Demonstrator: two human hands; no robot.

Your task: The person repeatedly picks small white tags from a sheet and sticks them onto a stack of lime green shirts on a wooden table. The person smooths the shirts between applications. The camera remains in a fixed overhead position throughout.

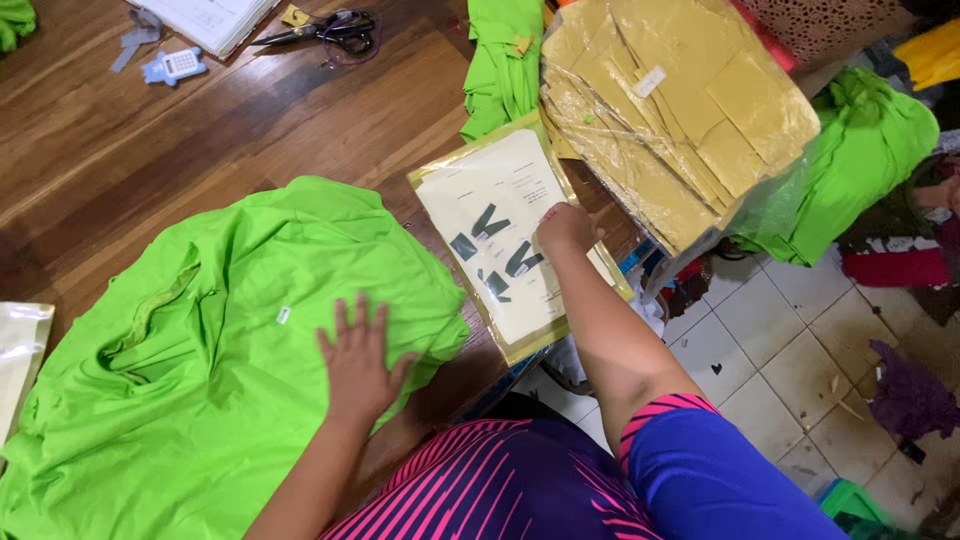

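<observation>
Green fabric, bright lime: one garment (190,370) spread loosely over the near left of the wooden table (250,120), wrinkled, a small white tag showing near its middle.

My left hand (358,365): laid flat on the garment's right part, fingers spread, palm down, gripping nothing.

My right hand (565,228): reaching farther out, resting on a flat clear packet (505,240) with a gold edge and a white printed card inside. Fingers curled at the packet's right side; whether they pinch its edge I cannot tell.

Packet: lies just right of the garment, at the table's right edge, its near corner overhanging.

Stack of gold-tinted packets (680,110): far right, just beyond the single packet, fanned unevenly.

Folded green cloth (505,60): far, just left of that stack.

More green cloth (860,160): right of the stack, draped downward.

Scissors (330,30): far centre of the table, black handles.

Small blue calculator (175,66): far left, near a pile of white papers (215,18).

Another pale packet (20,350): left edge, partly out of view.

White tiled floor (790,350): lower right, with scraps of cloth.
</observation>
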